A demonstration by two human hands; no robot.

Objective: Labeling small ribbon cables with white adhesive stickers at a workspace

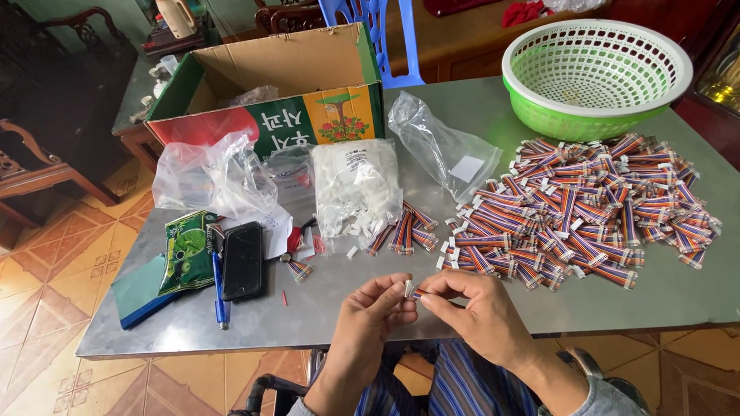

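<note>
The scene is lit evenly by soft daylight, and only faint shadows are cast. A pale sheen is spread across the grey metal worktop point(685, 295), strongest toward its far edge. The dark wooden furniture point(30, 89) at upper left is left dim. Straight edges are bowed slightly by wide-angle distortion; focus is held throughout.

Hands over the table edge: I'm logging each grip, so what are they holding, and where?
Together they pinch one small ribbon cable piece: left hand fingertips at its white end, right hand on the striped wires.

Cable pile point(579, 209) lies before the basket point(597, 77), right of the box point(284, 88).
</note>
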